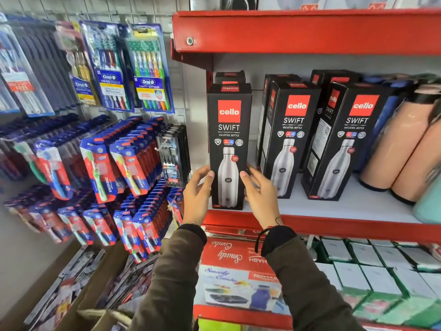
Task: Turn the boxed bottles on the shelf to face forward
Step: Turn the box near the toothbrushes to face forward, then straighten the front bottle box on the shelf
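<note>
Hands: left hand (196,197) and right hand (261,194) clasping leftmost boxed bottle (229,144), centre frame; square gently, flush with shelf (334,225) edge.

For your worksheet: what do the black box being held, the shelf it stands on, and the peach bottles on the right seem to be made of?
Black box: printed cardboard by the look, with crisp folded edges and a slight sheen.
Shelf: probably painted metal, given its glossy red front lip fixed with a screw.
Peach bottles: smooth matte coating; whether steel or plastic lies beneath cannot be told.
</note>
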`<state>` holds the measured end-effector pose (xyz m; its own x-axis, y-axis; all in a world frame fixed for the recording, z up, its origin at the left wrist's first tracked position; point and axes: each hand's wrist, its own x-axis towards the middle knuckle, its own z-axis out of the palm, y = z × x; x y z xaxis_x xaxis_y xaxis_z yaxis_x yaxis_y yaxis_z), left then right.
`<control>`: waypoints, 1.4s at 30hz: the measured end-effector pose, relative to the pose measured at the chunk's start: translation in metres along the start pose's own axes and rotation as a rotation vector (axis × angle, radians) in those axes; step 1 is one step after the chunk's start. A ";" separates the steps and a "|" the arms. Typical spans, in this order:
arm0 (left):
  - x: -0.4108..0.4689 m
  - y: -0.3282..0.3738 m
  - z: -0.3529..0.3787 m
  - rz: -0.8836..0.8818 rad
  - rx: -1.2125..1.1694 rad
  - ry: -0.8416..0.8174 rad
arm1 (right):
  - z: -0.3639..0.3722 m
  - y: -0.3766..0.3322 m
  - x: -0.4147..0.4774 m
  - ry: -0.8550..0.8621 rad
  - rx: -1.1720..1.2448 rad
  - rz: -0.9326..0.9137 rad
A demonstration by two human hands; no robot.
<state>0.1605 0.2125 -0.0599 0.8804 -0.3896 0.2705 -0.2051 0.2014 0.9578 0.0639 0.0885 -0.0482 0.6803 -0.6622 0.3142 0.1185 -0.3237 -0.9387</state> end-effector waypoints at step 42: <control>-0.026 0.037 0.167 0.109 0.145 0.025 | -0.118 0.001 0.036 0.103 -0.088 0.027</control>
<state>0.0586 0.0796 -0.0154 0.8594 -0.3496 0.3731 -0.3584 0.1087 0.9272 0.0032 -0.0160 -0.0210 0.6038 -0.7358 0.3066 0.0342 -0.3603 -0.9322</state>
